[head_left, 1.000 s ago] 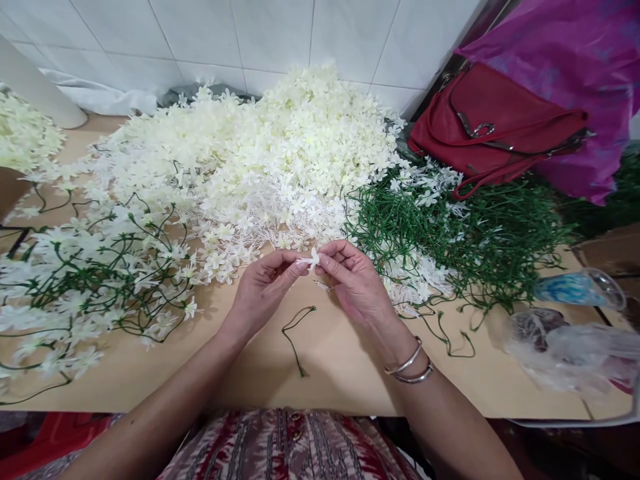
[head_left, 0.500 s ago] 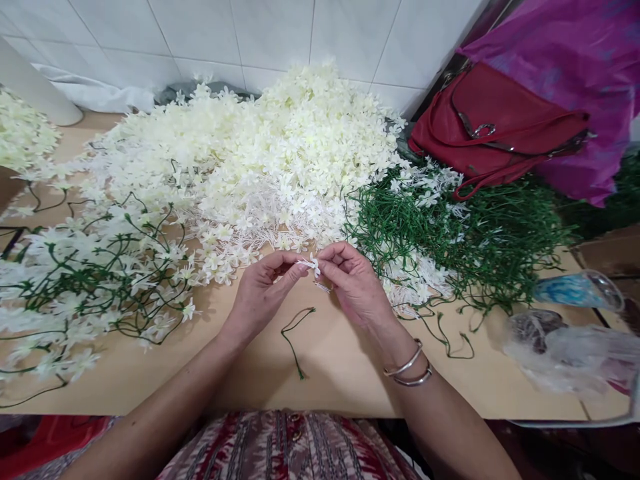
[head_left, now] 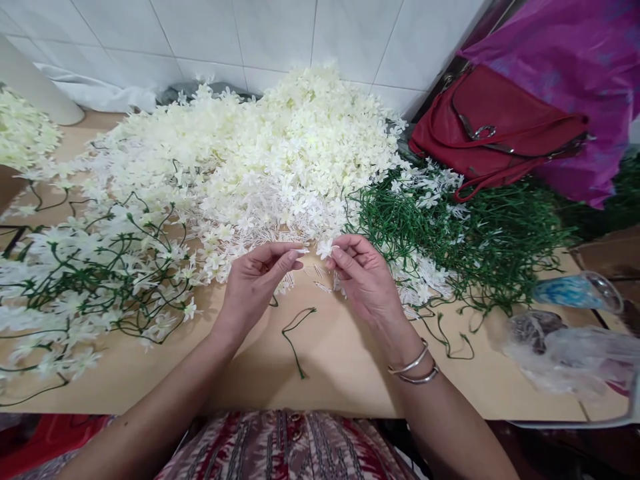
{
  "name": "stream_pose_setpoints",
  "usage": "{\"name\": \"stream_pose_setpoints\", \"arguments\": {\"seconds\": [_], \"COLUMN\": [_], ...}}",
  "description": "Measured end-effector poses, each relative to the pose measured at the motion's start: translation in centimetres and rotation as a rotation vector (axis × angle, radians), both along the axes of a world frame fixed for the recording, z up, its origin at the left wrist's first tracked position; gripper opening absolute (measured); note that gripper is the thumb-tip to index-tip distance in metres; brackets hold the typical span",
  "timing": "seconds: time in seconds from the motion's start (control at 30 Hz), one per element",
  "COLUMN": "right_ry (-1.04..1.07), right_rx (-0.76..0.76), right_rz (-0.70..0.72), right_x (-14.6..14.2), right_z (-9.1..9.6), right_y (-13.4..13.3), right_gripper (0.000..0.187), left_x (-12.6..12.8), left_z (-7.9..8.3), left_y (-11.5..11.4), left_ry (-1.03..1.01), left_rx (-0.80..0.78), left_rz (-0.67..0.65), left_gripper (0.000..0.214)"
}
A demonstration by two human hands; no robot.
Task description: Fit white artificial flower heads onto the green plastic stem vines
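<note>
My left hand [head_left: 253,283] is pinched shut over the table, thumb against fingertip, holding a thin white stamen piece at its tip. My right hand [head_left: 363,277], with two bangles on its wrist, pinches a small white flower [head_left: 325,249]. The two hands are a short gap apart above the tan tabletop [head_left: 340,360]. Just behind them lies a large heap of loose cream-white flowers [head_left: 260,160]. A bare green stem [head_left: 295,333] lies on the table below the hands.
A pile of green stems [head_left: 465,233] lies to the right, finished flower sprays [head_left: 90,280] to the left. A red handbag [head_left: 495,127] and purple cloth [head_left: 575,80] sit at the back right. Plastic bags [head_left: 570,347] are near the right edge. A tiled wall [head_left: 250,33] is behind.
The hands, which held a flower together, have drawn apart. The right hand moved up and right with the flower; the left kept a thin white piece.
</note>
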State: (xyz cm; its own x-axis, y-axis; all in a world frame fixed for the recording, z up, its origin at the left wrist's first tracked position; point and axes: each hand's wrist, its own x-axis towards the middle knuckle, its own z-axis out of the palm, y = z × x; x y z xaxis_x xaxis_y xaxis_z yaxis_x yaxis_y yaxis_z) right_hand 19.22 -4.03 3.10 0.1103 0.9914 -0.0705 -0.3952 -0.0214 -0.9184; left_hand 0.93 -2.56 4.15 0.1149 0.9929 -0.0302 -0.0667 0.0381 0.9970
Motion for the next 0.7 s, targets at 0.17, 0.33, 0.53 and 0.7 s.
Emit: {"name": "stream_pose_setpoints", "arguments": {"seconds": [0.17, 0.33, 0.53, 0.7], "right_ry": [0.036, 0.016, -0.095, -0.247], "right_rx": [-0.03, 0.006, 0.064, 0.122], "right_rz": [0.073, 0.075, 0.032, 0.0], "right_x": [-0.6, -0.9, -1.3, -1.4], "right_z": [0.3, -0.2, -0.2, -0.4], "right_y": [-0.2, -0.3, -0.7, -1.0], "right_gripper": [0.03, 0.024, 0.01, 0.01], "left_x": [0.9, 1.6, 2.0, 2.1], "left_z": [-0.5, -0.6, -1.2, -1.6], "left_y": [-0.4, -0.7, -1.0, -1.2], "left_ry": [-0.11, -0.148, -0.188, -0.188], "left_rx": [-0.1, -0.102, -0.119, -0.1], "left_rz": [-0.055, -0.116, -0.06, -0.021], "left_gripper": [0.031, 0.026, 0.024, 0.023]}}
